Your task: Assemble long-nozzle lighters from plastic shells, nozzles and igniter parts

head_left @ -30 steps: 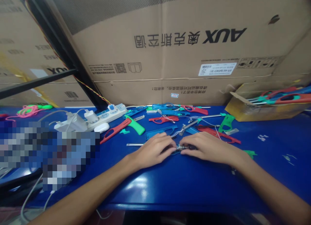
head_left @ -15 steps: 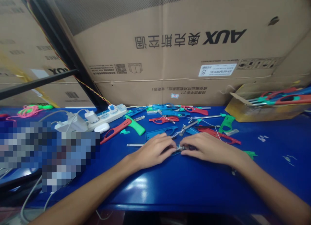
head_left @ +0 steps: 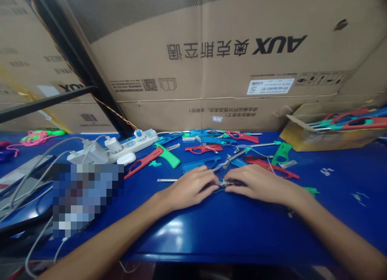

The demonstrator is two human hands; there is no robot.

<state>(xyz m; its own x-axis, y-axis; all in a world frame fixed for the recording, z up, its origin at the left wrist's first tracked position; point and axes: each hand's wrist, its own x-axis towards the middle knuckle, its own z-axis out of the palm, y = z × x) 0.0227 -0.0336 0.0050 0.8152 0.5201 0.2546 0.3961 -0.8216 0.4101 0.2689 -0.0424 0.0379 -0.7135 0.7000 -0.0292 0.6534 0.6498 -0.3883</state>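
Note:
My left hand (head_left: 195,186) is closed on a lighter part that lies low over the blue table (head_left: 187,235); a metal tube (head_left: 166,180) sticks out on its left side. My right hand (head_left: 256,183) is closed around a dark object (head_left: 237,183), its fingertips close to those of my left hand. A small shiny piece (head_left: 223,183) shows between the fingertips. Just beyond the hands lie a blue lighter shell (head_left: 196,166), a red lighter shell (head_left: 272,167) and a grey part with white wires (head_left: 238,155).
A white power strip (head_left: 133,143) with chargers stands at the left, near a red handle (head_left: 145,163) and a green handle (head_left: 171,156). An open carton (head_left: 332,141) of lighters is at the back right. Large cardboard (head_left: 193,78) rises behind. Cables and a pixelated area are at left.
Both hands hold nearly the same pose and place. At the far left, part of the pixelated area is gone, and cables and a flat grey object now show there.

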